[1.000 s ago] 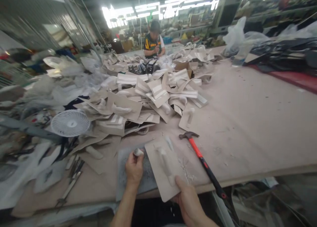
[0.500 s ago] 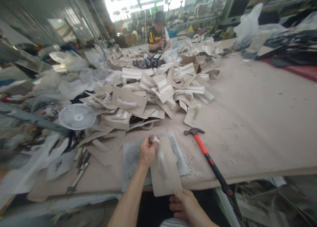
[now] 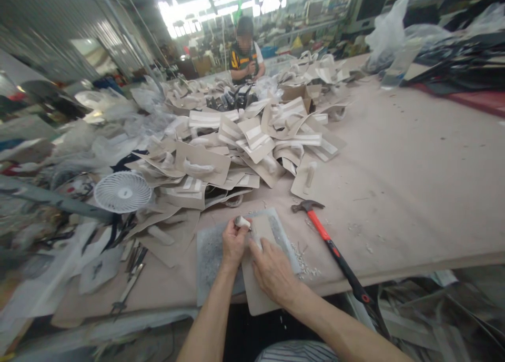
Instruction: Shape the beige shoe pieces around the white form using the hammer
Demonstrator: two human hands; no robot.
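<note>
My left hand pinches a short white cylinder with a dark round end, at the upper left edge of a beige panel. My right hand lies over the panel's middle, fingers bent round the place of its plastic-wrapped handle, which it mostly hides. What its fingertips touch is hard to make out. Under the panel's upper part lies a worn grey-blue board; the panel's lower end juts past the table edge. A claw hammer with a red and black handle rests to the right.
A heap of beige panels with wrapped handles spreads across the table's middle. White crumbs lie beside the board. A white fan and some thin metal tools are at left. A person sits at the far end.
My right hand has moved from the panel's lower corner up onto its handle area. A few white bits now show below the panel's lower right edge. My left hand keeps its hold.
</note>
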